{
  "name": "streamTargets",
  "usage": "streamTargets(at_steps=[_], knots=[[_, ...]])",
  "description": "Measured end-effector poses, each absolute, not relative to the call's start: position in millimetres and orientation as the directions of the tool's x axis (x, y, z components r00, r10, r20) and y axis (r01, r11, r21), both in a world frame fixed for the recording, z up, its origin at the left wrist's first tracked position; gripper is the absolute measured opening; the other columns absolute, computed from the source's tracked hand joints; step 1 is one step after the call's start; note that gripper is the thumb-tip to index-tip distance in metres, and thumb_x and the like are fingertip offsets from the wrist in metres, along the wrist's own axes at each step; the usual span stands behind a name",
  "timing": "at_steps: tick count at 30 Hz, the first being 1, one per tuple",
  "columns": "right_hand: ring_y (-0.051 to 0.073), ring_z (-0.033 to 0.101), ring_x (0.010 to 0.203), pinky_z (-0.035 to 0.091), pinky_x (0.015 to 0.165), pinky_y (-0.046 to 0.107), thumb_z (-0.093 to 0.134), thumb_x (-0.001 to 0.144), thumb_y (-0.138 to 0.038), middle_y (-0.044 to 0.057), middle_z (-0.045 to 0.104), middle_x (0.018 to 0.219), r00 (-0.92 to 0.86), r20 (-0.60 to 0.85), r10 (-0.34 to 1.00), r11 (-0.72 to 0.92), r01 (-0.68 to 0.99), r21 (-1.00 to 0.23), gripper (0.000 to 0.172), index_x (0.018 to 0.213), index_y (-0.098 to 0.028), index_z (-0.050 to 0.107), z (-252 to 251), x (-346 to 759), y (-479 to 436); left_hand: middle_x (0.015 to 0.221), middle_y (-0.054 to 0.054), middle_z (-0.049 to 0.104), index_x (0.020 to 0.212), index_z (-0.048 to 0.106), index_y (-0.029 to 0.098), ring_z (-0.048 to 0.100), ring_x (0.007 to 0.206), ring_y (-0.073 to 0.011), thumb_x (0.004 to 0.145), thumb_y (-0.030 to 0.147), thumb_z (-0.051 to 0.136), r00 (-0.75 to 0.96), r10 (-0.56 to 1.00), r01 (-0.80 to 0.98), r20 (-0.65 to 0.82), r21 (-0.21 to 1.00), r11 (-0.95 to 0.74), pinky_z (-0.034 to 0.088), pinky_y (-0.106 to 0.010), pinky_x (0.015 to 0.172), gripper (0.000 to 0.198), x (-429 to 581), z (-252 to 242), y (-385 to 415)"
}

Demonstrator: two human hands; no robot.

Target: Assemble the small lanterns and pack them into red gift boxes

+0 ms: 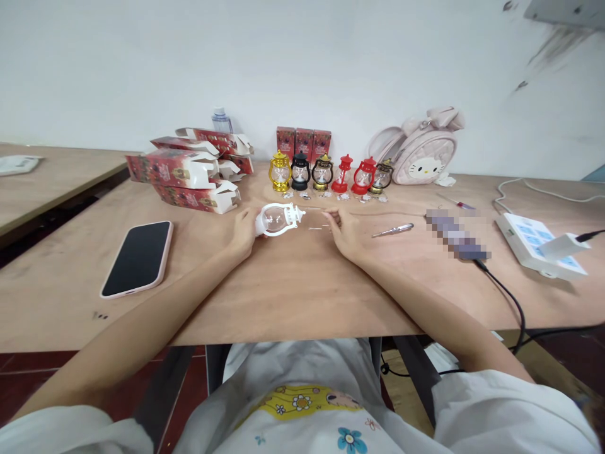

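Note:
My left hand (244,231) is closed around the base of a small white toy lantern (278,219), which lies tilted on its side with its top pointing right. The lantern has a clear globe inside a white frame. To its right, my right hand (345,232) pinches a thin wire (312,209) between thumb and fingertips, its far end close to the lantern's top. Just below it, a second thin, pale strip (316,228) lies on the table. Farther right rests a slim screwdriver (393,231).
Several finished-looking lanterns (300,171) stand in a row at the back, before red boxes (304,142). Opened red cartons (184,168) pile up at left, above a phone (138,258). A pink bag (428,154), a charging phone (457,234) and a power strip (532,243) occupy the right.

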State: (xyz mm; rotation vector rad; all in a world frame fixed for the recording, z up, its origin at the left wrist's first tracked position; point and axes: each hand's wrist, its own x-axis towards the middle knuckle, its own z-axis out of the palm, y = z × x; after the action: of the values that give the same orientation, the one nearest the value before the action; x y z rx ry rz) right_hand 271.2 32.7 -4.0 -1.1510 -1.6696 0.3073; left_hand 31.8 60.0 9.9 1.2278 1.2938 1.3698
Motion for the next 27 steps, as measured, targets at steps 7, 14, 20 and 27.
streamTargets(at_steps=[7, 14, 20, 27], knots=[[0.008, 0.052, 0.043, 0.044, 0.043, 0.021, 0.064, 0.075, -0.064, -0.005, 0.062, 0.06, 0.114, 0.349, 0.93, 0.353, -0.018, -0.935, 0.046, 0.083, -0.022, 0.05, -6, 263, 39, 0.056, 0.001, 0.05, 0.064, 0.053, 0.016, 0.048, 0.047, -0.0119, 0.076, 0.034, 0.053, -0.229, 0.97, 0.015, 0.082, 0.997, -0.081, 0.037, -0.023, 0.04, 0.021, 38, 17, 55], [0.007, 0.053, 0.042, 0.046, 0.041, 0.02, 0.069, 0.072, -0.063, -0.004, 0.066, 0.061, -0.021, 0.317, 0.948, 0.314, -0.091, -0.945, 0.046, 0.081, -0.021, 0.051, -6, 249, 26, 0.057, 0.002, 0.049, 0.06, 0.054, 0.016, 0.046, 0.053, -0.0112, 0.078, 0.023, 0.053, -0.185, 0.978, 0.034, 0.101, 0.995, -0.096, 0.035, -0.022, 0.048, 0.019, 44, 20, 43], [0.007, 0.053, 0.041, 0.045, 0.04, 0.02, 0.069, 0.071, -0.063, -0.004, 0.065, 0.06, 0.008, 0.312, 0.95, 0.311, -0.112, -0.944, 0.047, 0.08, -0.021, 0.05, -7, 247, 25, 0.06, 0.001, 0.053, 0.066, 0.058, 0.014, 0.046, 0.052, -0.0102, 0.078, 0.022, 0.051, -0.158, 0.986, -0.028, 0.053, 0.998, -0.058, 0.035, -0.02, 0.045, 0.016, 47, 18, 43], [0.007, 0.053, 0.041, 0.045, 0.04, 0.02, 0.069, 0.071, -0.063, -0.005, 0.065, 0.061, 0.031, 0.296, 0.955, 0.297, -0.109, -0.949, 0.047, 0.08, -0.021, 0.05, -8, 248, 27, 0.062, -0.001, 0.056, 0.066, 0.059, 0.014, 0.048, 0.051, -0.0105, 0.074, 0.024, 0.054, -0.141, 0.99, -0.099, -0.006, 0.995, -0.008, 0.039, -0.02, 0.043, 0.014, 45, 17, 46]])
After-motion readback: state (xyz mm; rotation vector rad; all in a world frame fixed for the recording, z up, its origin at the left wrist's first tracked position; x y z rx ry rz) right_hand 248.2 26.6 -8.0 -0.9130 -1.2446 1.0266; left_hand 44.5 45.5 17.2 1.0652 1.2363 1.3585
